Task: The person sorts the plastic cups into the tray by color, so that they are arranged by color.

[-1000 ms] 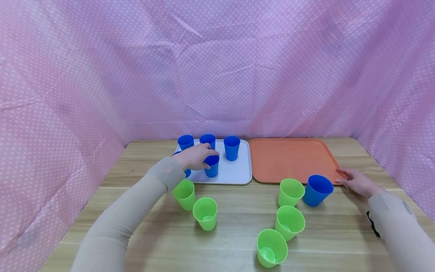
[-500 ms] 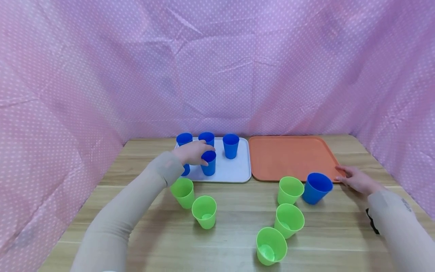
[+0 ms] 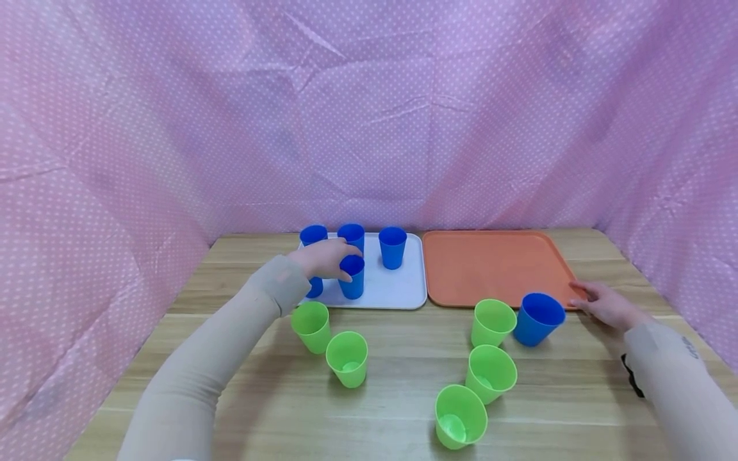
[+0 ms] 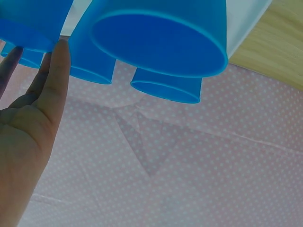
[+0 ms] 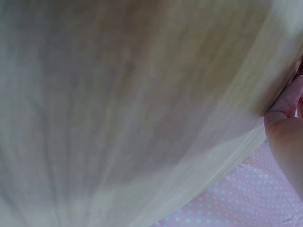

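In the head view my left hand (image 3: 325, 258) grips a blue cup (image 3: 353, 282) by its rim, thumb at the near side and fingers over the far side. That cup stands upright at the front of the white tray (image 3: 398, 291). Fingertips meet the cup's rim in the left wrist view. Another blue cup (image 3: 314, 288) is partly hidden beneath my left wrist. Three more blue cups form the back row, such as the one at its right end (image 3: 393, 250). My right hand (image 3: 608, 306) rests with extended fingers at the front right corner of the orange tray (image 3: 490, 269).
Two green cups (image 3: 348, 362) stand in front of the white tray. Three green cups (image 3: 491, 374) and a blue cup (image 3: 537, 321) stand in front of the orange tray. Pink dotted cloth (image 3: 369, 128) hangs behind and beside the wooden table (image 3: 392, 397).
My left hand has shifted the blue cup a little to the left on the white tray. The right hand stays at the orange tray's corner.
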Demonstrator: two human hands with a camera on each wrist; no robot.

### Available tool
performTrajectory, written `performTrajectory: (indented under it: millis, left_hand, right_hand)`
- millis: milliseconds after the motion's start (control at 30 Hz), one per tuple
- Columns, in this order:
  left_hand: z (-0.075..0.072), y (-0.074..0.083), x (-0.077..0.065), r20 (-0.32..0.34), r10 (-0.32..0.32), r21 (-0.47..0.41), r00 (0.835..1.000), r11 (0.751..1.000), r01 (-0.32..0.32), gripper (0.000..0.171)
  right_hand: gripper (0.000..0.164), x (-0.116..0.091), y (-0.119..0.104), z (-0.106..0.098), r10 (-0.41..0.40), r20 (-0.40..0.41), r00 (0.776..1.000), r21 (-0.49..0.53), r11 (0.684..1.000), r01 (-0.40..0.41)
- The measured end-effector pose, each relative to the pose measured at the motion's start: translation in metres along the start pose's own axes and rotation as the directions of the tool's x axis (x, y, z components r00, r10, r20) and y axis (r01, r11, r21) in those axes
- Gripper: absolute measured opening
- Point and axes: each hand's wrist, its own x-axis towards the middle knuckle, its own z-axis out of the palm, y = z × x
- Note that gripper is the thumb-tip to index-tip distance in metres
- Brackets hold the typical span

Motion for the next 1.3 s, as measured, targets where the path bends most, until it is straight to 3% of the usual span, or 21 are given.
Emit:
performTrajectory:
  millis: [367,733,1033,1300]
  left_hand:
    - [0.0,0.003,-0.006,-0.016,0.009,-0.012,1.0,1.0,-0.009,0.059]
    - [-0.004,0.004,-0.007,-0.108,0.086,0.043,0.99,0.996,-0.082,0.058]
    - [-0.011,0.018,-0.009,-0.177,0.158,0.044,0.971,0.987,-0.153,0.055]
    - [-0.015,0.037,-0.009,-0.184,0.184,0.064,0.966,0.982,-0.175,0.055]
  right_hand:
    - [0.066,-0.003,-0.001,0.001,-0.021,-0.009,1.0,0.014,1.0,0.021]
    - [0.066,-0.002,0.0,0.001,-0.019,-0.009,1.0,-0.003,1.0,0.019]
    - [0.068,-0.002,0.001,0.001,-0.004,-0.011,1.0,0.019,1.0,0.005]
    - [0.07,-0.002,0.002,0.001,0.003,-0.009,1.0,0.031,1.0,-0.003]
